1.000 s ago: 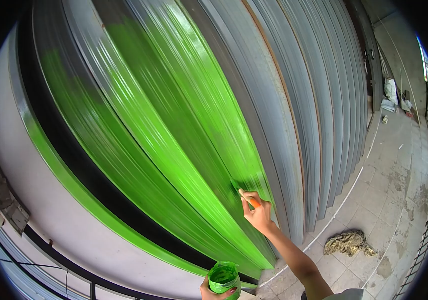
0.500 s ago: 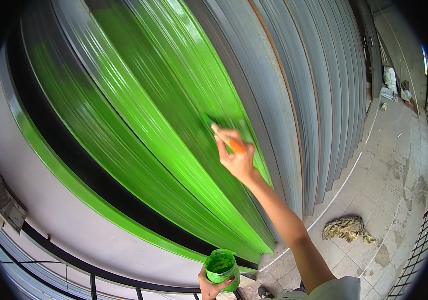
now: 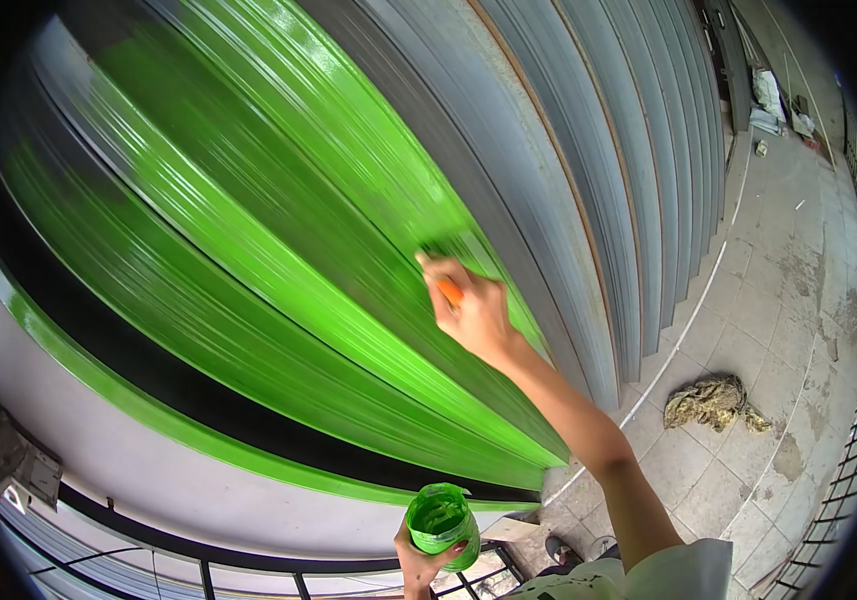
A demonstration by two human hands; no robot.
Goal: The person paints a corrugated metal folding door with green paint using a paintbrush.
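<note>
My right hand (image 3: pixel 476 312) is closed around a paintbrush (image 3: pixel 450 291) with an orange part on its handle. The bristles are blurred by motion against a wet green face of the ridged metal shutter (image 3: pixel 278 215). Lower down, my left hand (image 3: pixel 416 565) grips a jar of green paint (image 3: pixel 440 520), its mouth facing up and its rim and sides smeared with paint. Glossy green covers several folds of the shutter, with dark patches showing at their upper left ends.
Bare grey folds (image 3: pixel 598 200) of the shutter continue to the right. A crumpled, stained rag (image 3: pixel 713 402) lies on the tiled floor (image 3: pixel 688 460). Black metal grating (image 3: pixel 836 500) borders the right side. White bags (image 3: pixel 768 95) sit at the far upper right.
The camera view has turned, so the shutter and rag appear shifted. My right hand still works the brush on the same green fold, and my left hand keeps hold of the jar.
</note>
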